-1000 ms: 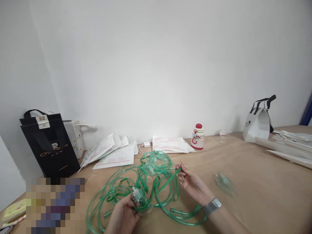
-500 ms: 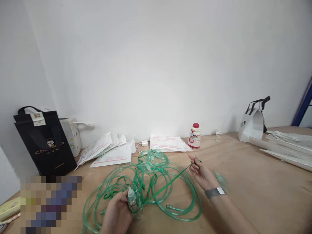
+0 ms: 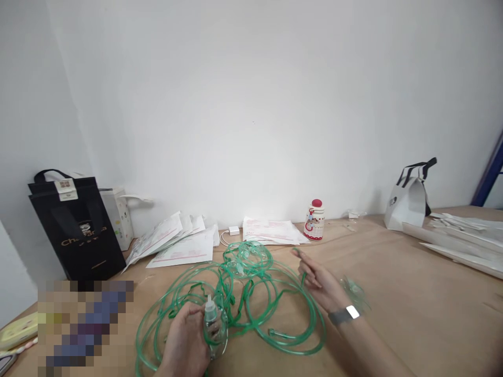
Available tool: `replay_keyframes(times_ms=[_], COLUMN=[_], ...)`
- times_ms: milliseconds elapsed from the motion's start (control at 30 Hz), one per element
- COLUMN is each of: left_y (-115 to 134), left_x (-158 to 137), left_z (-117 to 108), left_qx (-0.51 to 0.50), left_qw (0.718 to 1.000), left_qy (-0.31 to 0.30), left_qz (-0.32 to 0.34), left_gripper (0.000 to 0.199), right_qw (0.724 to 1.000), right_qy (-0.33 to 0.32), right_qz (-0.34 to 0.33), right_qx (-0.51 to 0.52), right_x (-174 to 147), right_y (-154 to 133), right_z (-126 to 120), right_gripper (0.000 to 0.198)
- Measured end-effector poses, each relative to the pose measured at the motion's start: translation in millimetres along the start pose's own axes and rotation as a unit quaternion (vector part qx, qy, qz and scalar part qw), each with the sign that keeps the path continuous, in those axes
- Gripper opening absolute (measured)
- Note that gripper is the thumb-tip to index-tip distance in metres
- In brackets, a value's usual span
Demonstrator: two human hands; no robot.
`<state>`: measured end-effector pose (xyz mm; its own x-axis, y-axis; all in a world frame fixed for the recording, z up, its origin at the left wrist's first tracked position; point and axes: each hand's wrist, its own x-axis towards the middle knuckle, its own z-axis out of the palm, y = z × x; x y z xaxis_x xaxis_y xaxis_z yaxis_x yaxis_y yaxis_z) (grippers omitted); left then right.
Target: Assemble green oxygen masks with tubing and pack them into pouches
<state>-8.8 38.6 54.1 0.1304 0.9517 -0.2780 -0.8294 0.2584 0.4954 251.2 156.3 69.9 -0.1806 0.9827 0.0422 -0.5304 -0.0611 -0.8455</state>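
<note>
A clear oxygen mask (image 3: 222,330) with a pale, ridged connector is gripped by my left hand (image 3: 187,335), the fingers wrapped round its far side. From the mask a green elastic strap (image 3: 271,308) runs loosely across the tubing to my right hand (image 3: 316,280). There the curled fingers pinch a bit of green strap, while the index finger points out to the left. Coils of green tubing (image 3: 291,345) spread round both hands, tangled with more green straps. Behind them another clear mask (image 3: 247,256) lies in the coils.
White packets with pink print (image 3: 183,251) lie by the wall, beside a black bag (image 3: 84,246). More packets (image 3: 271,230), a white adapter (image 3: 233,230) and a red-capped bottle (image 3: 314,222) stand behind the tubing. A white bag (image 3: 406,207) and long plastic wrappers (image 3: 456,243) are at right.
The strap, pulled straight before, has gone slack. My right hand has come slightly left and down, its index finger more stretched out. The mask in my left hand has turned more upright.
</note>
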Motion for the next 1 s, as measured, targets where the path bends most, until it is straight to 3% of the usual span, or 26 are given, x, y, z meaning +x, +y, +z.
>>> replay_keyframes(times_ms=[133,333,467,700,1000], left_y=[-1.9,-12.5,-16.9,-20.5,-25.0], left_x=[1.9,15.6,19.6,23.3,24.4], left_z=[2.1,-9.0,-16.6,-19.5,-23.0], left_qx=[-0.028,0.06,0.094,0.16,0.218], left_qw=[1.0,0.996,0.989,0.977,0.969], left_qy=[0.007,0.039,0.058,0.029,0.03], left_qz=[-0.003,0.055,0.097,0.141,0.116], left_gripper=[0.026,0.025,0.015,0.032,0.034], right_qw=[0.989,0.959,0.964,0.971,0.97], right_qy=[-0.105,-0.206,-0.19,-0.186,-0.184], right_qz=[0.069,0.148,0.152,0.13,0.146], right_qx=[-0.082,-0.123,-0.11,-0.078,-0.062], right_x=[-17.2,-40.6,-43.5,-35.1,-31.8], right_y=[33.2,65.3,67.2,58.5,65.6], right_z=[33.6,63.6,64.3,55.8,50.2], right_gripper=[0.021,0.026,0.03,0.023,0.024])
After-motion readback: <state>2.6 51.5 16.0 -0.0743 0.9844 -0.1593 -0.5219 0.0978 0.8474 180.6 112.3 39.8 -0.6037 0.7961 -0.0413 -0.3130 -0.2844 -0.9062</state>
